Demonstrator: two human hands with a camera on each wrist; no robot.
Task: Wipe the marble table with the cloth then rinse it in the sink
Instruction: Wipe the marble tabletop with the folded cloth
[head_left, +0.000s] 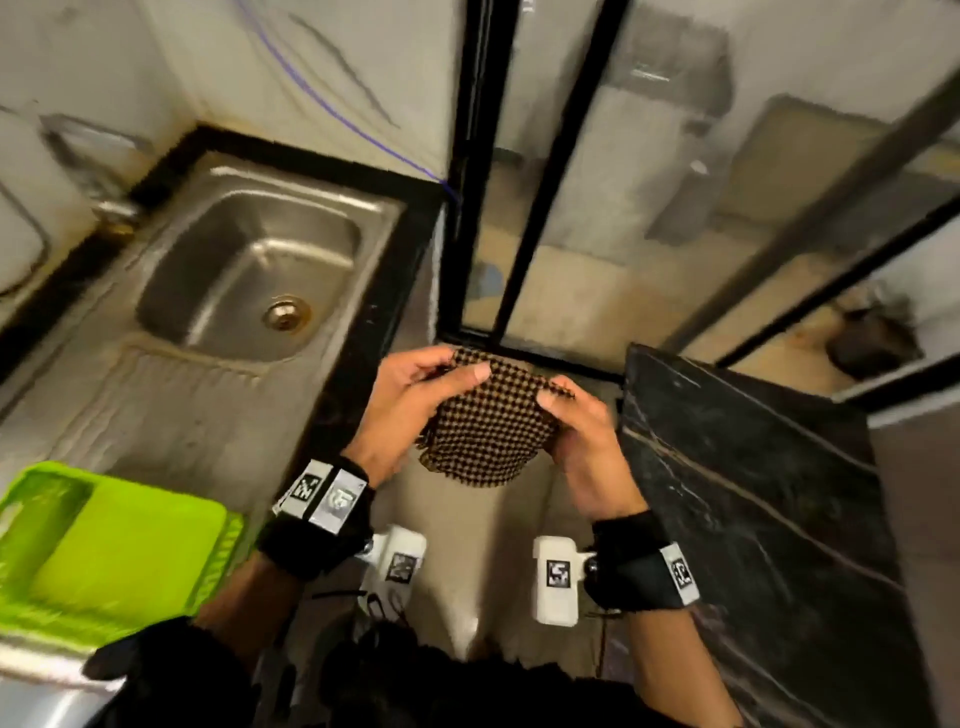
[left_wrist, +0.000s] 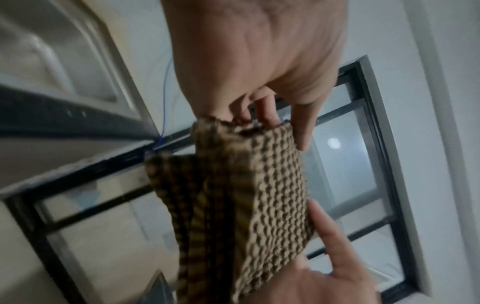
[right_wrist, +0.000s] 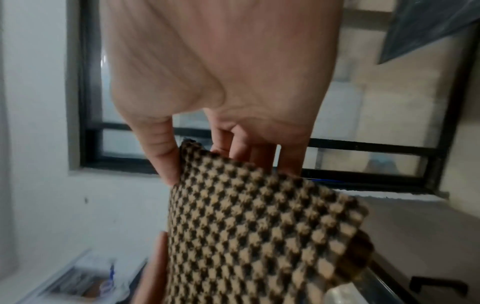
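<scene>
— Where's the cloth (head_left: 488, 415)?

— In the air between the sink (head_left: 249, 270) and the marble table (head_left: 753, 493). My left hand (head_left: 410, 400) pinches its far-left corner, my right hand (head_left: 582, 447) its right edge.

— Which way does it run?

— Long axis hand to hand; the loose folded end sags toward me.

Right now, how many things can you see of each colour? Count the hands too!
Black-and-tan checked: 1, the cloth
Silver: 1, the sink
Bright green: 1, the tray
Black with pale streaks: 1, the marble table
Hands: 2, the left hand and right hand, both holding the cloth
Total: 6
</scene>
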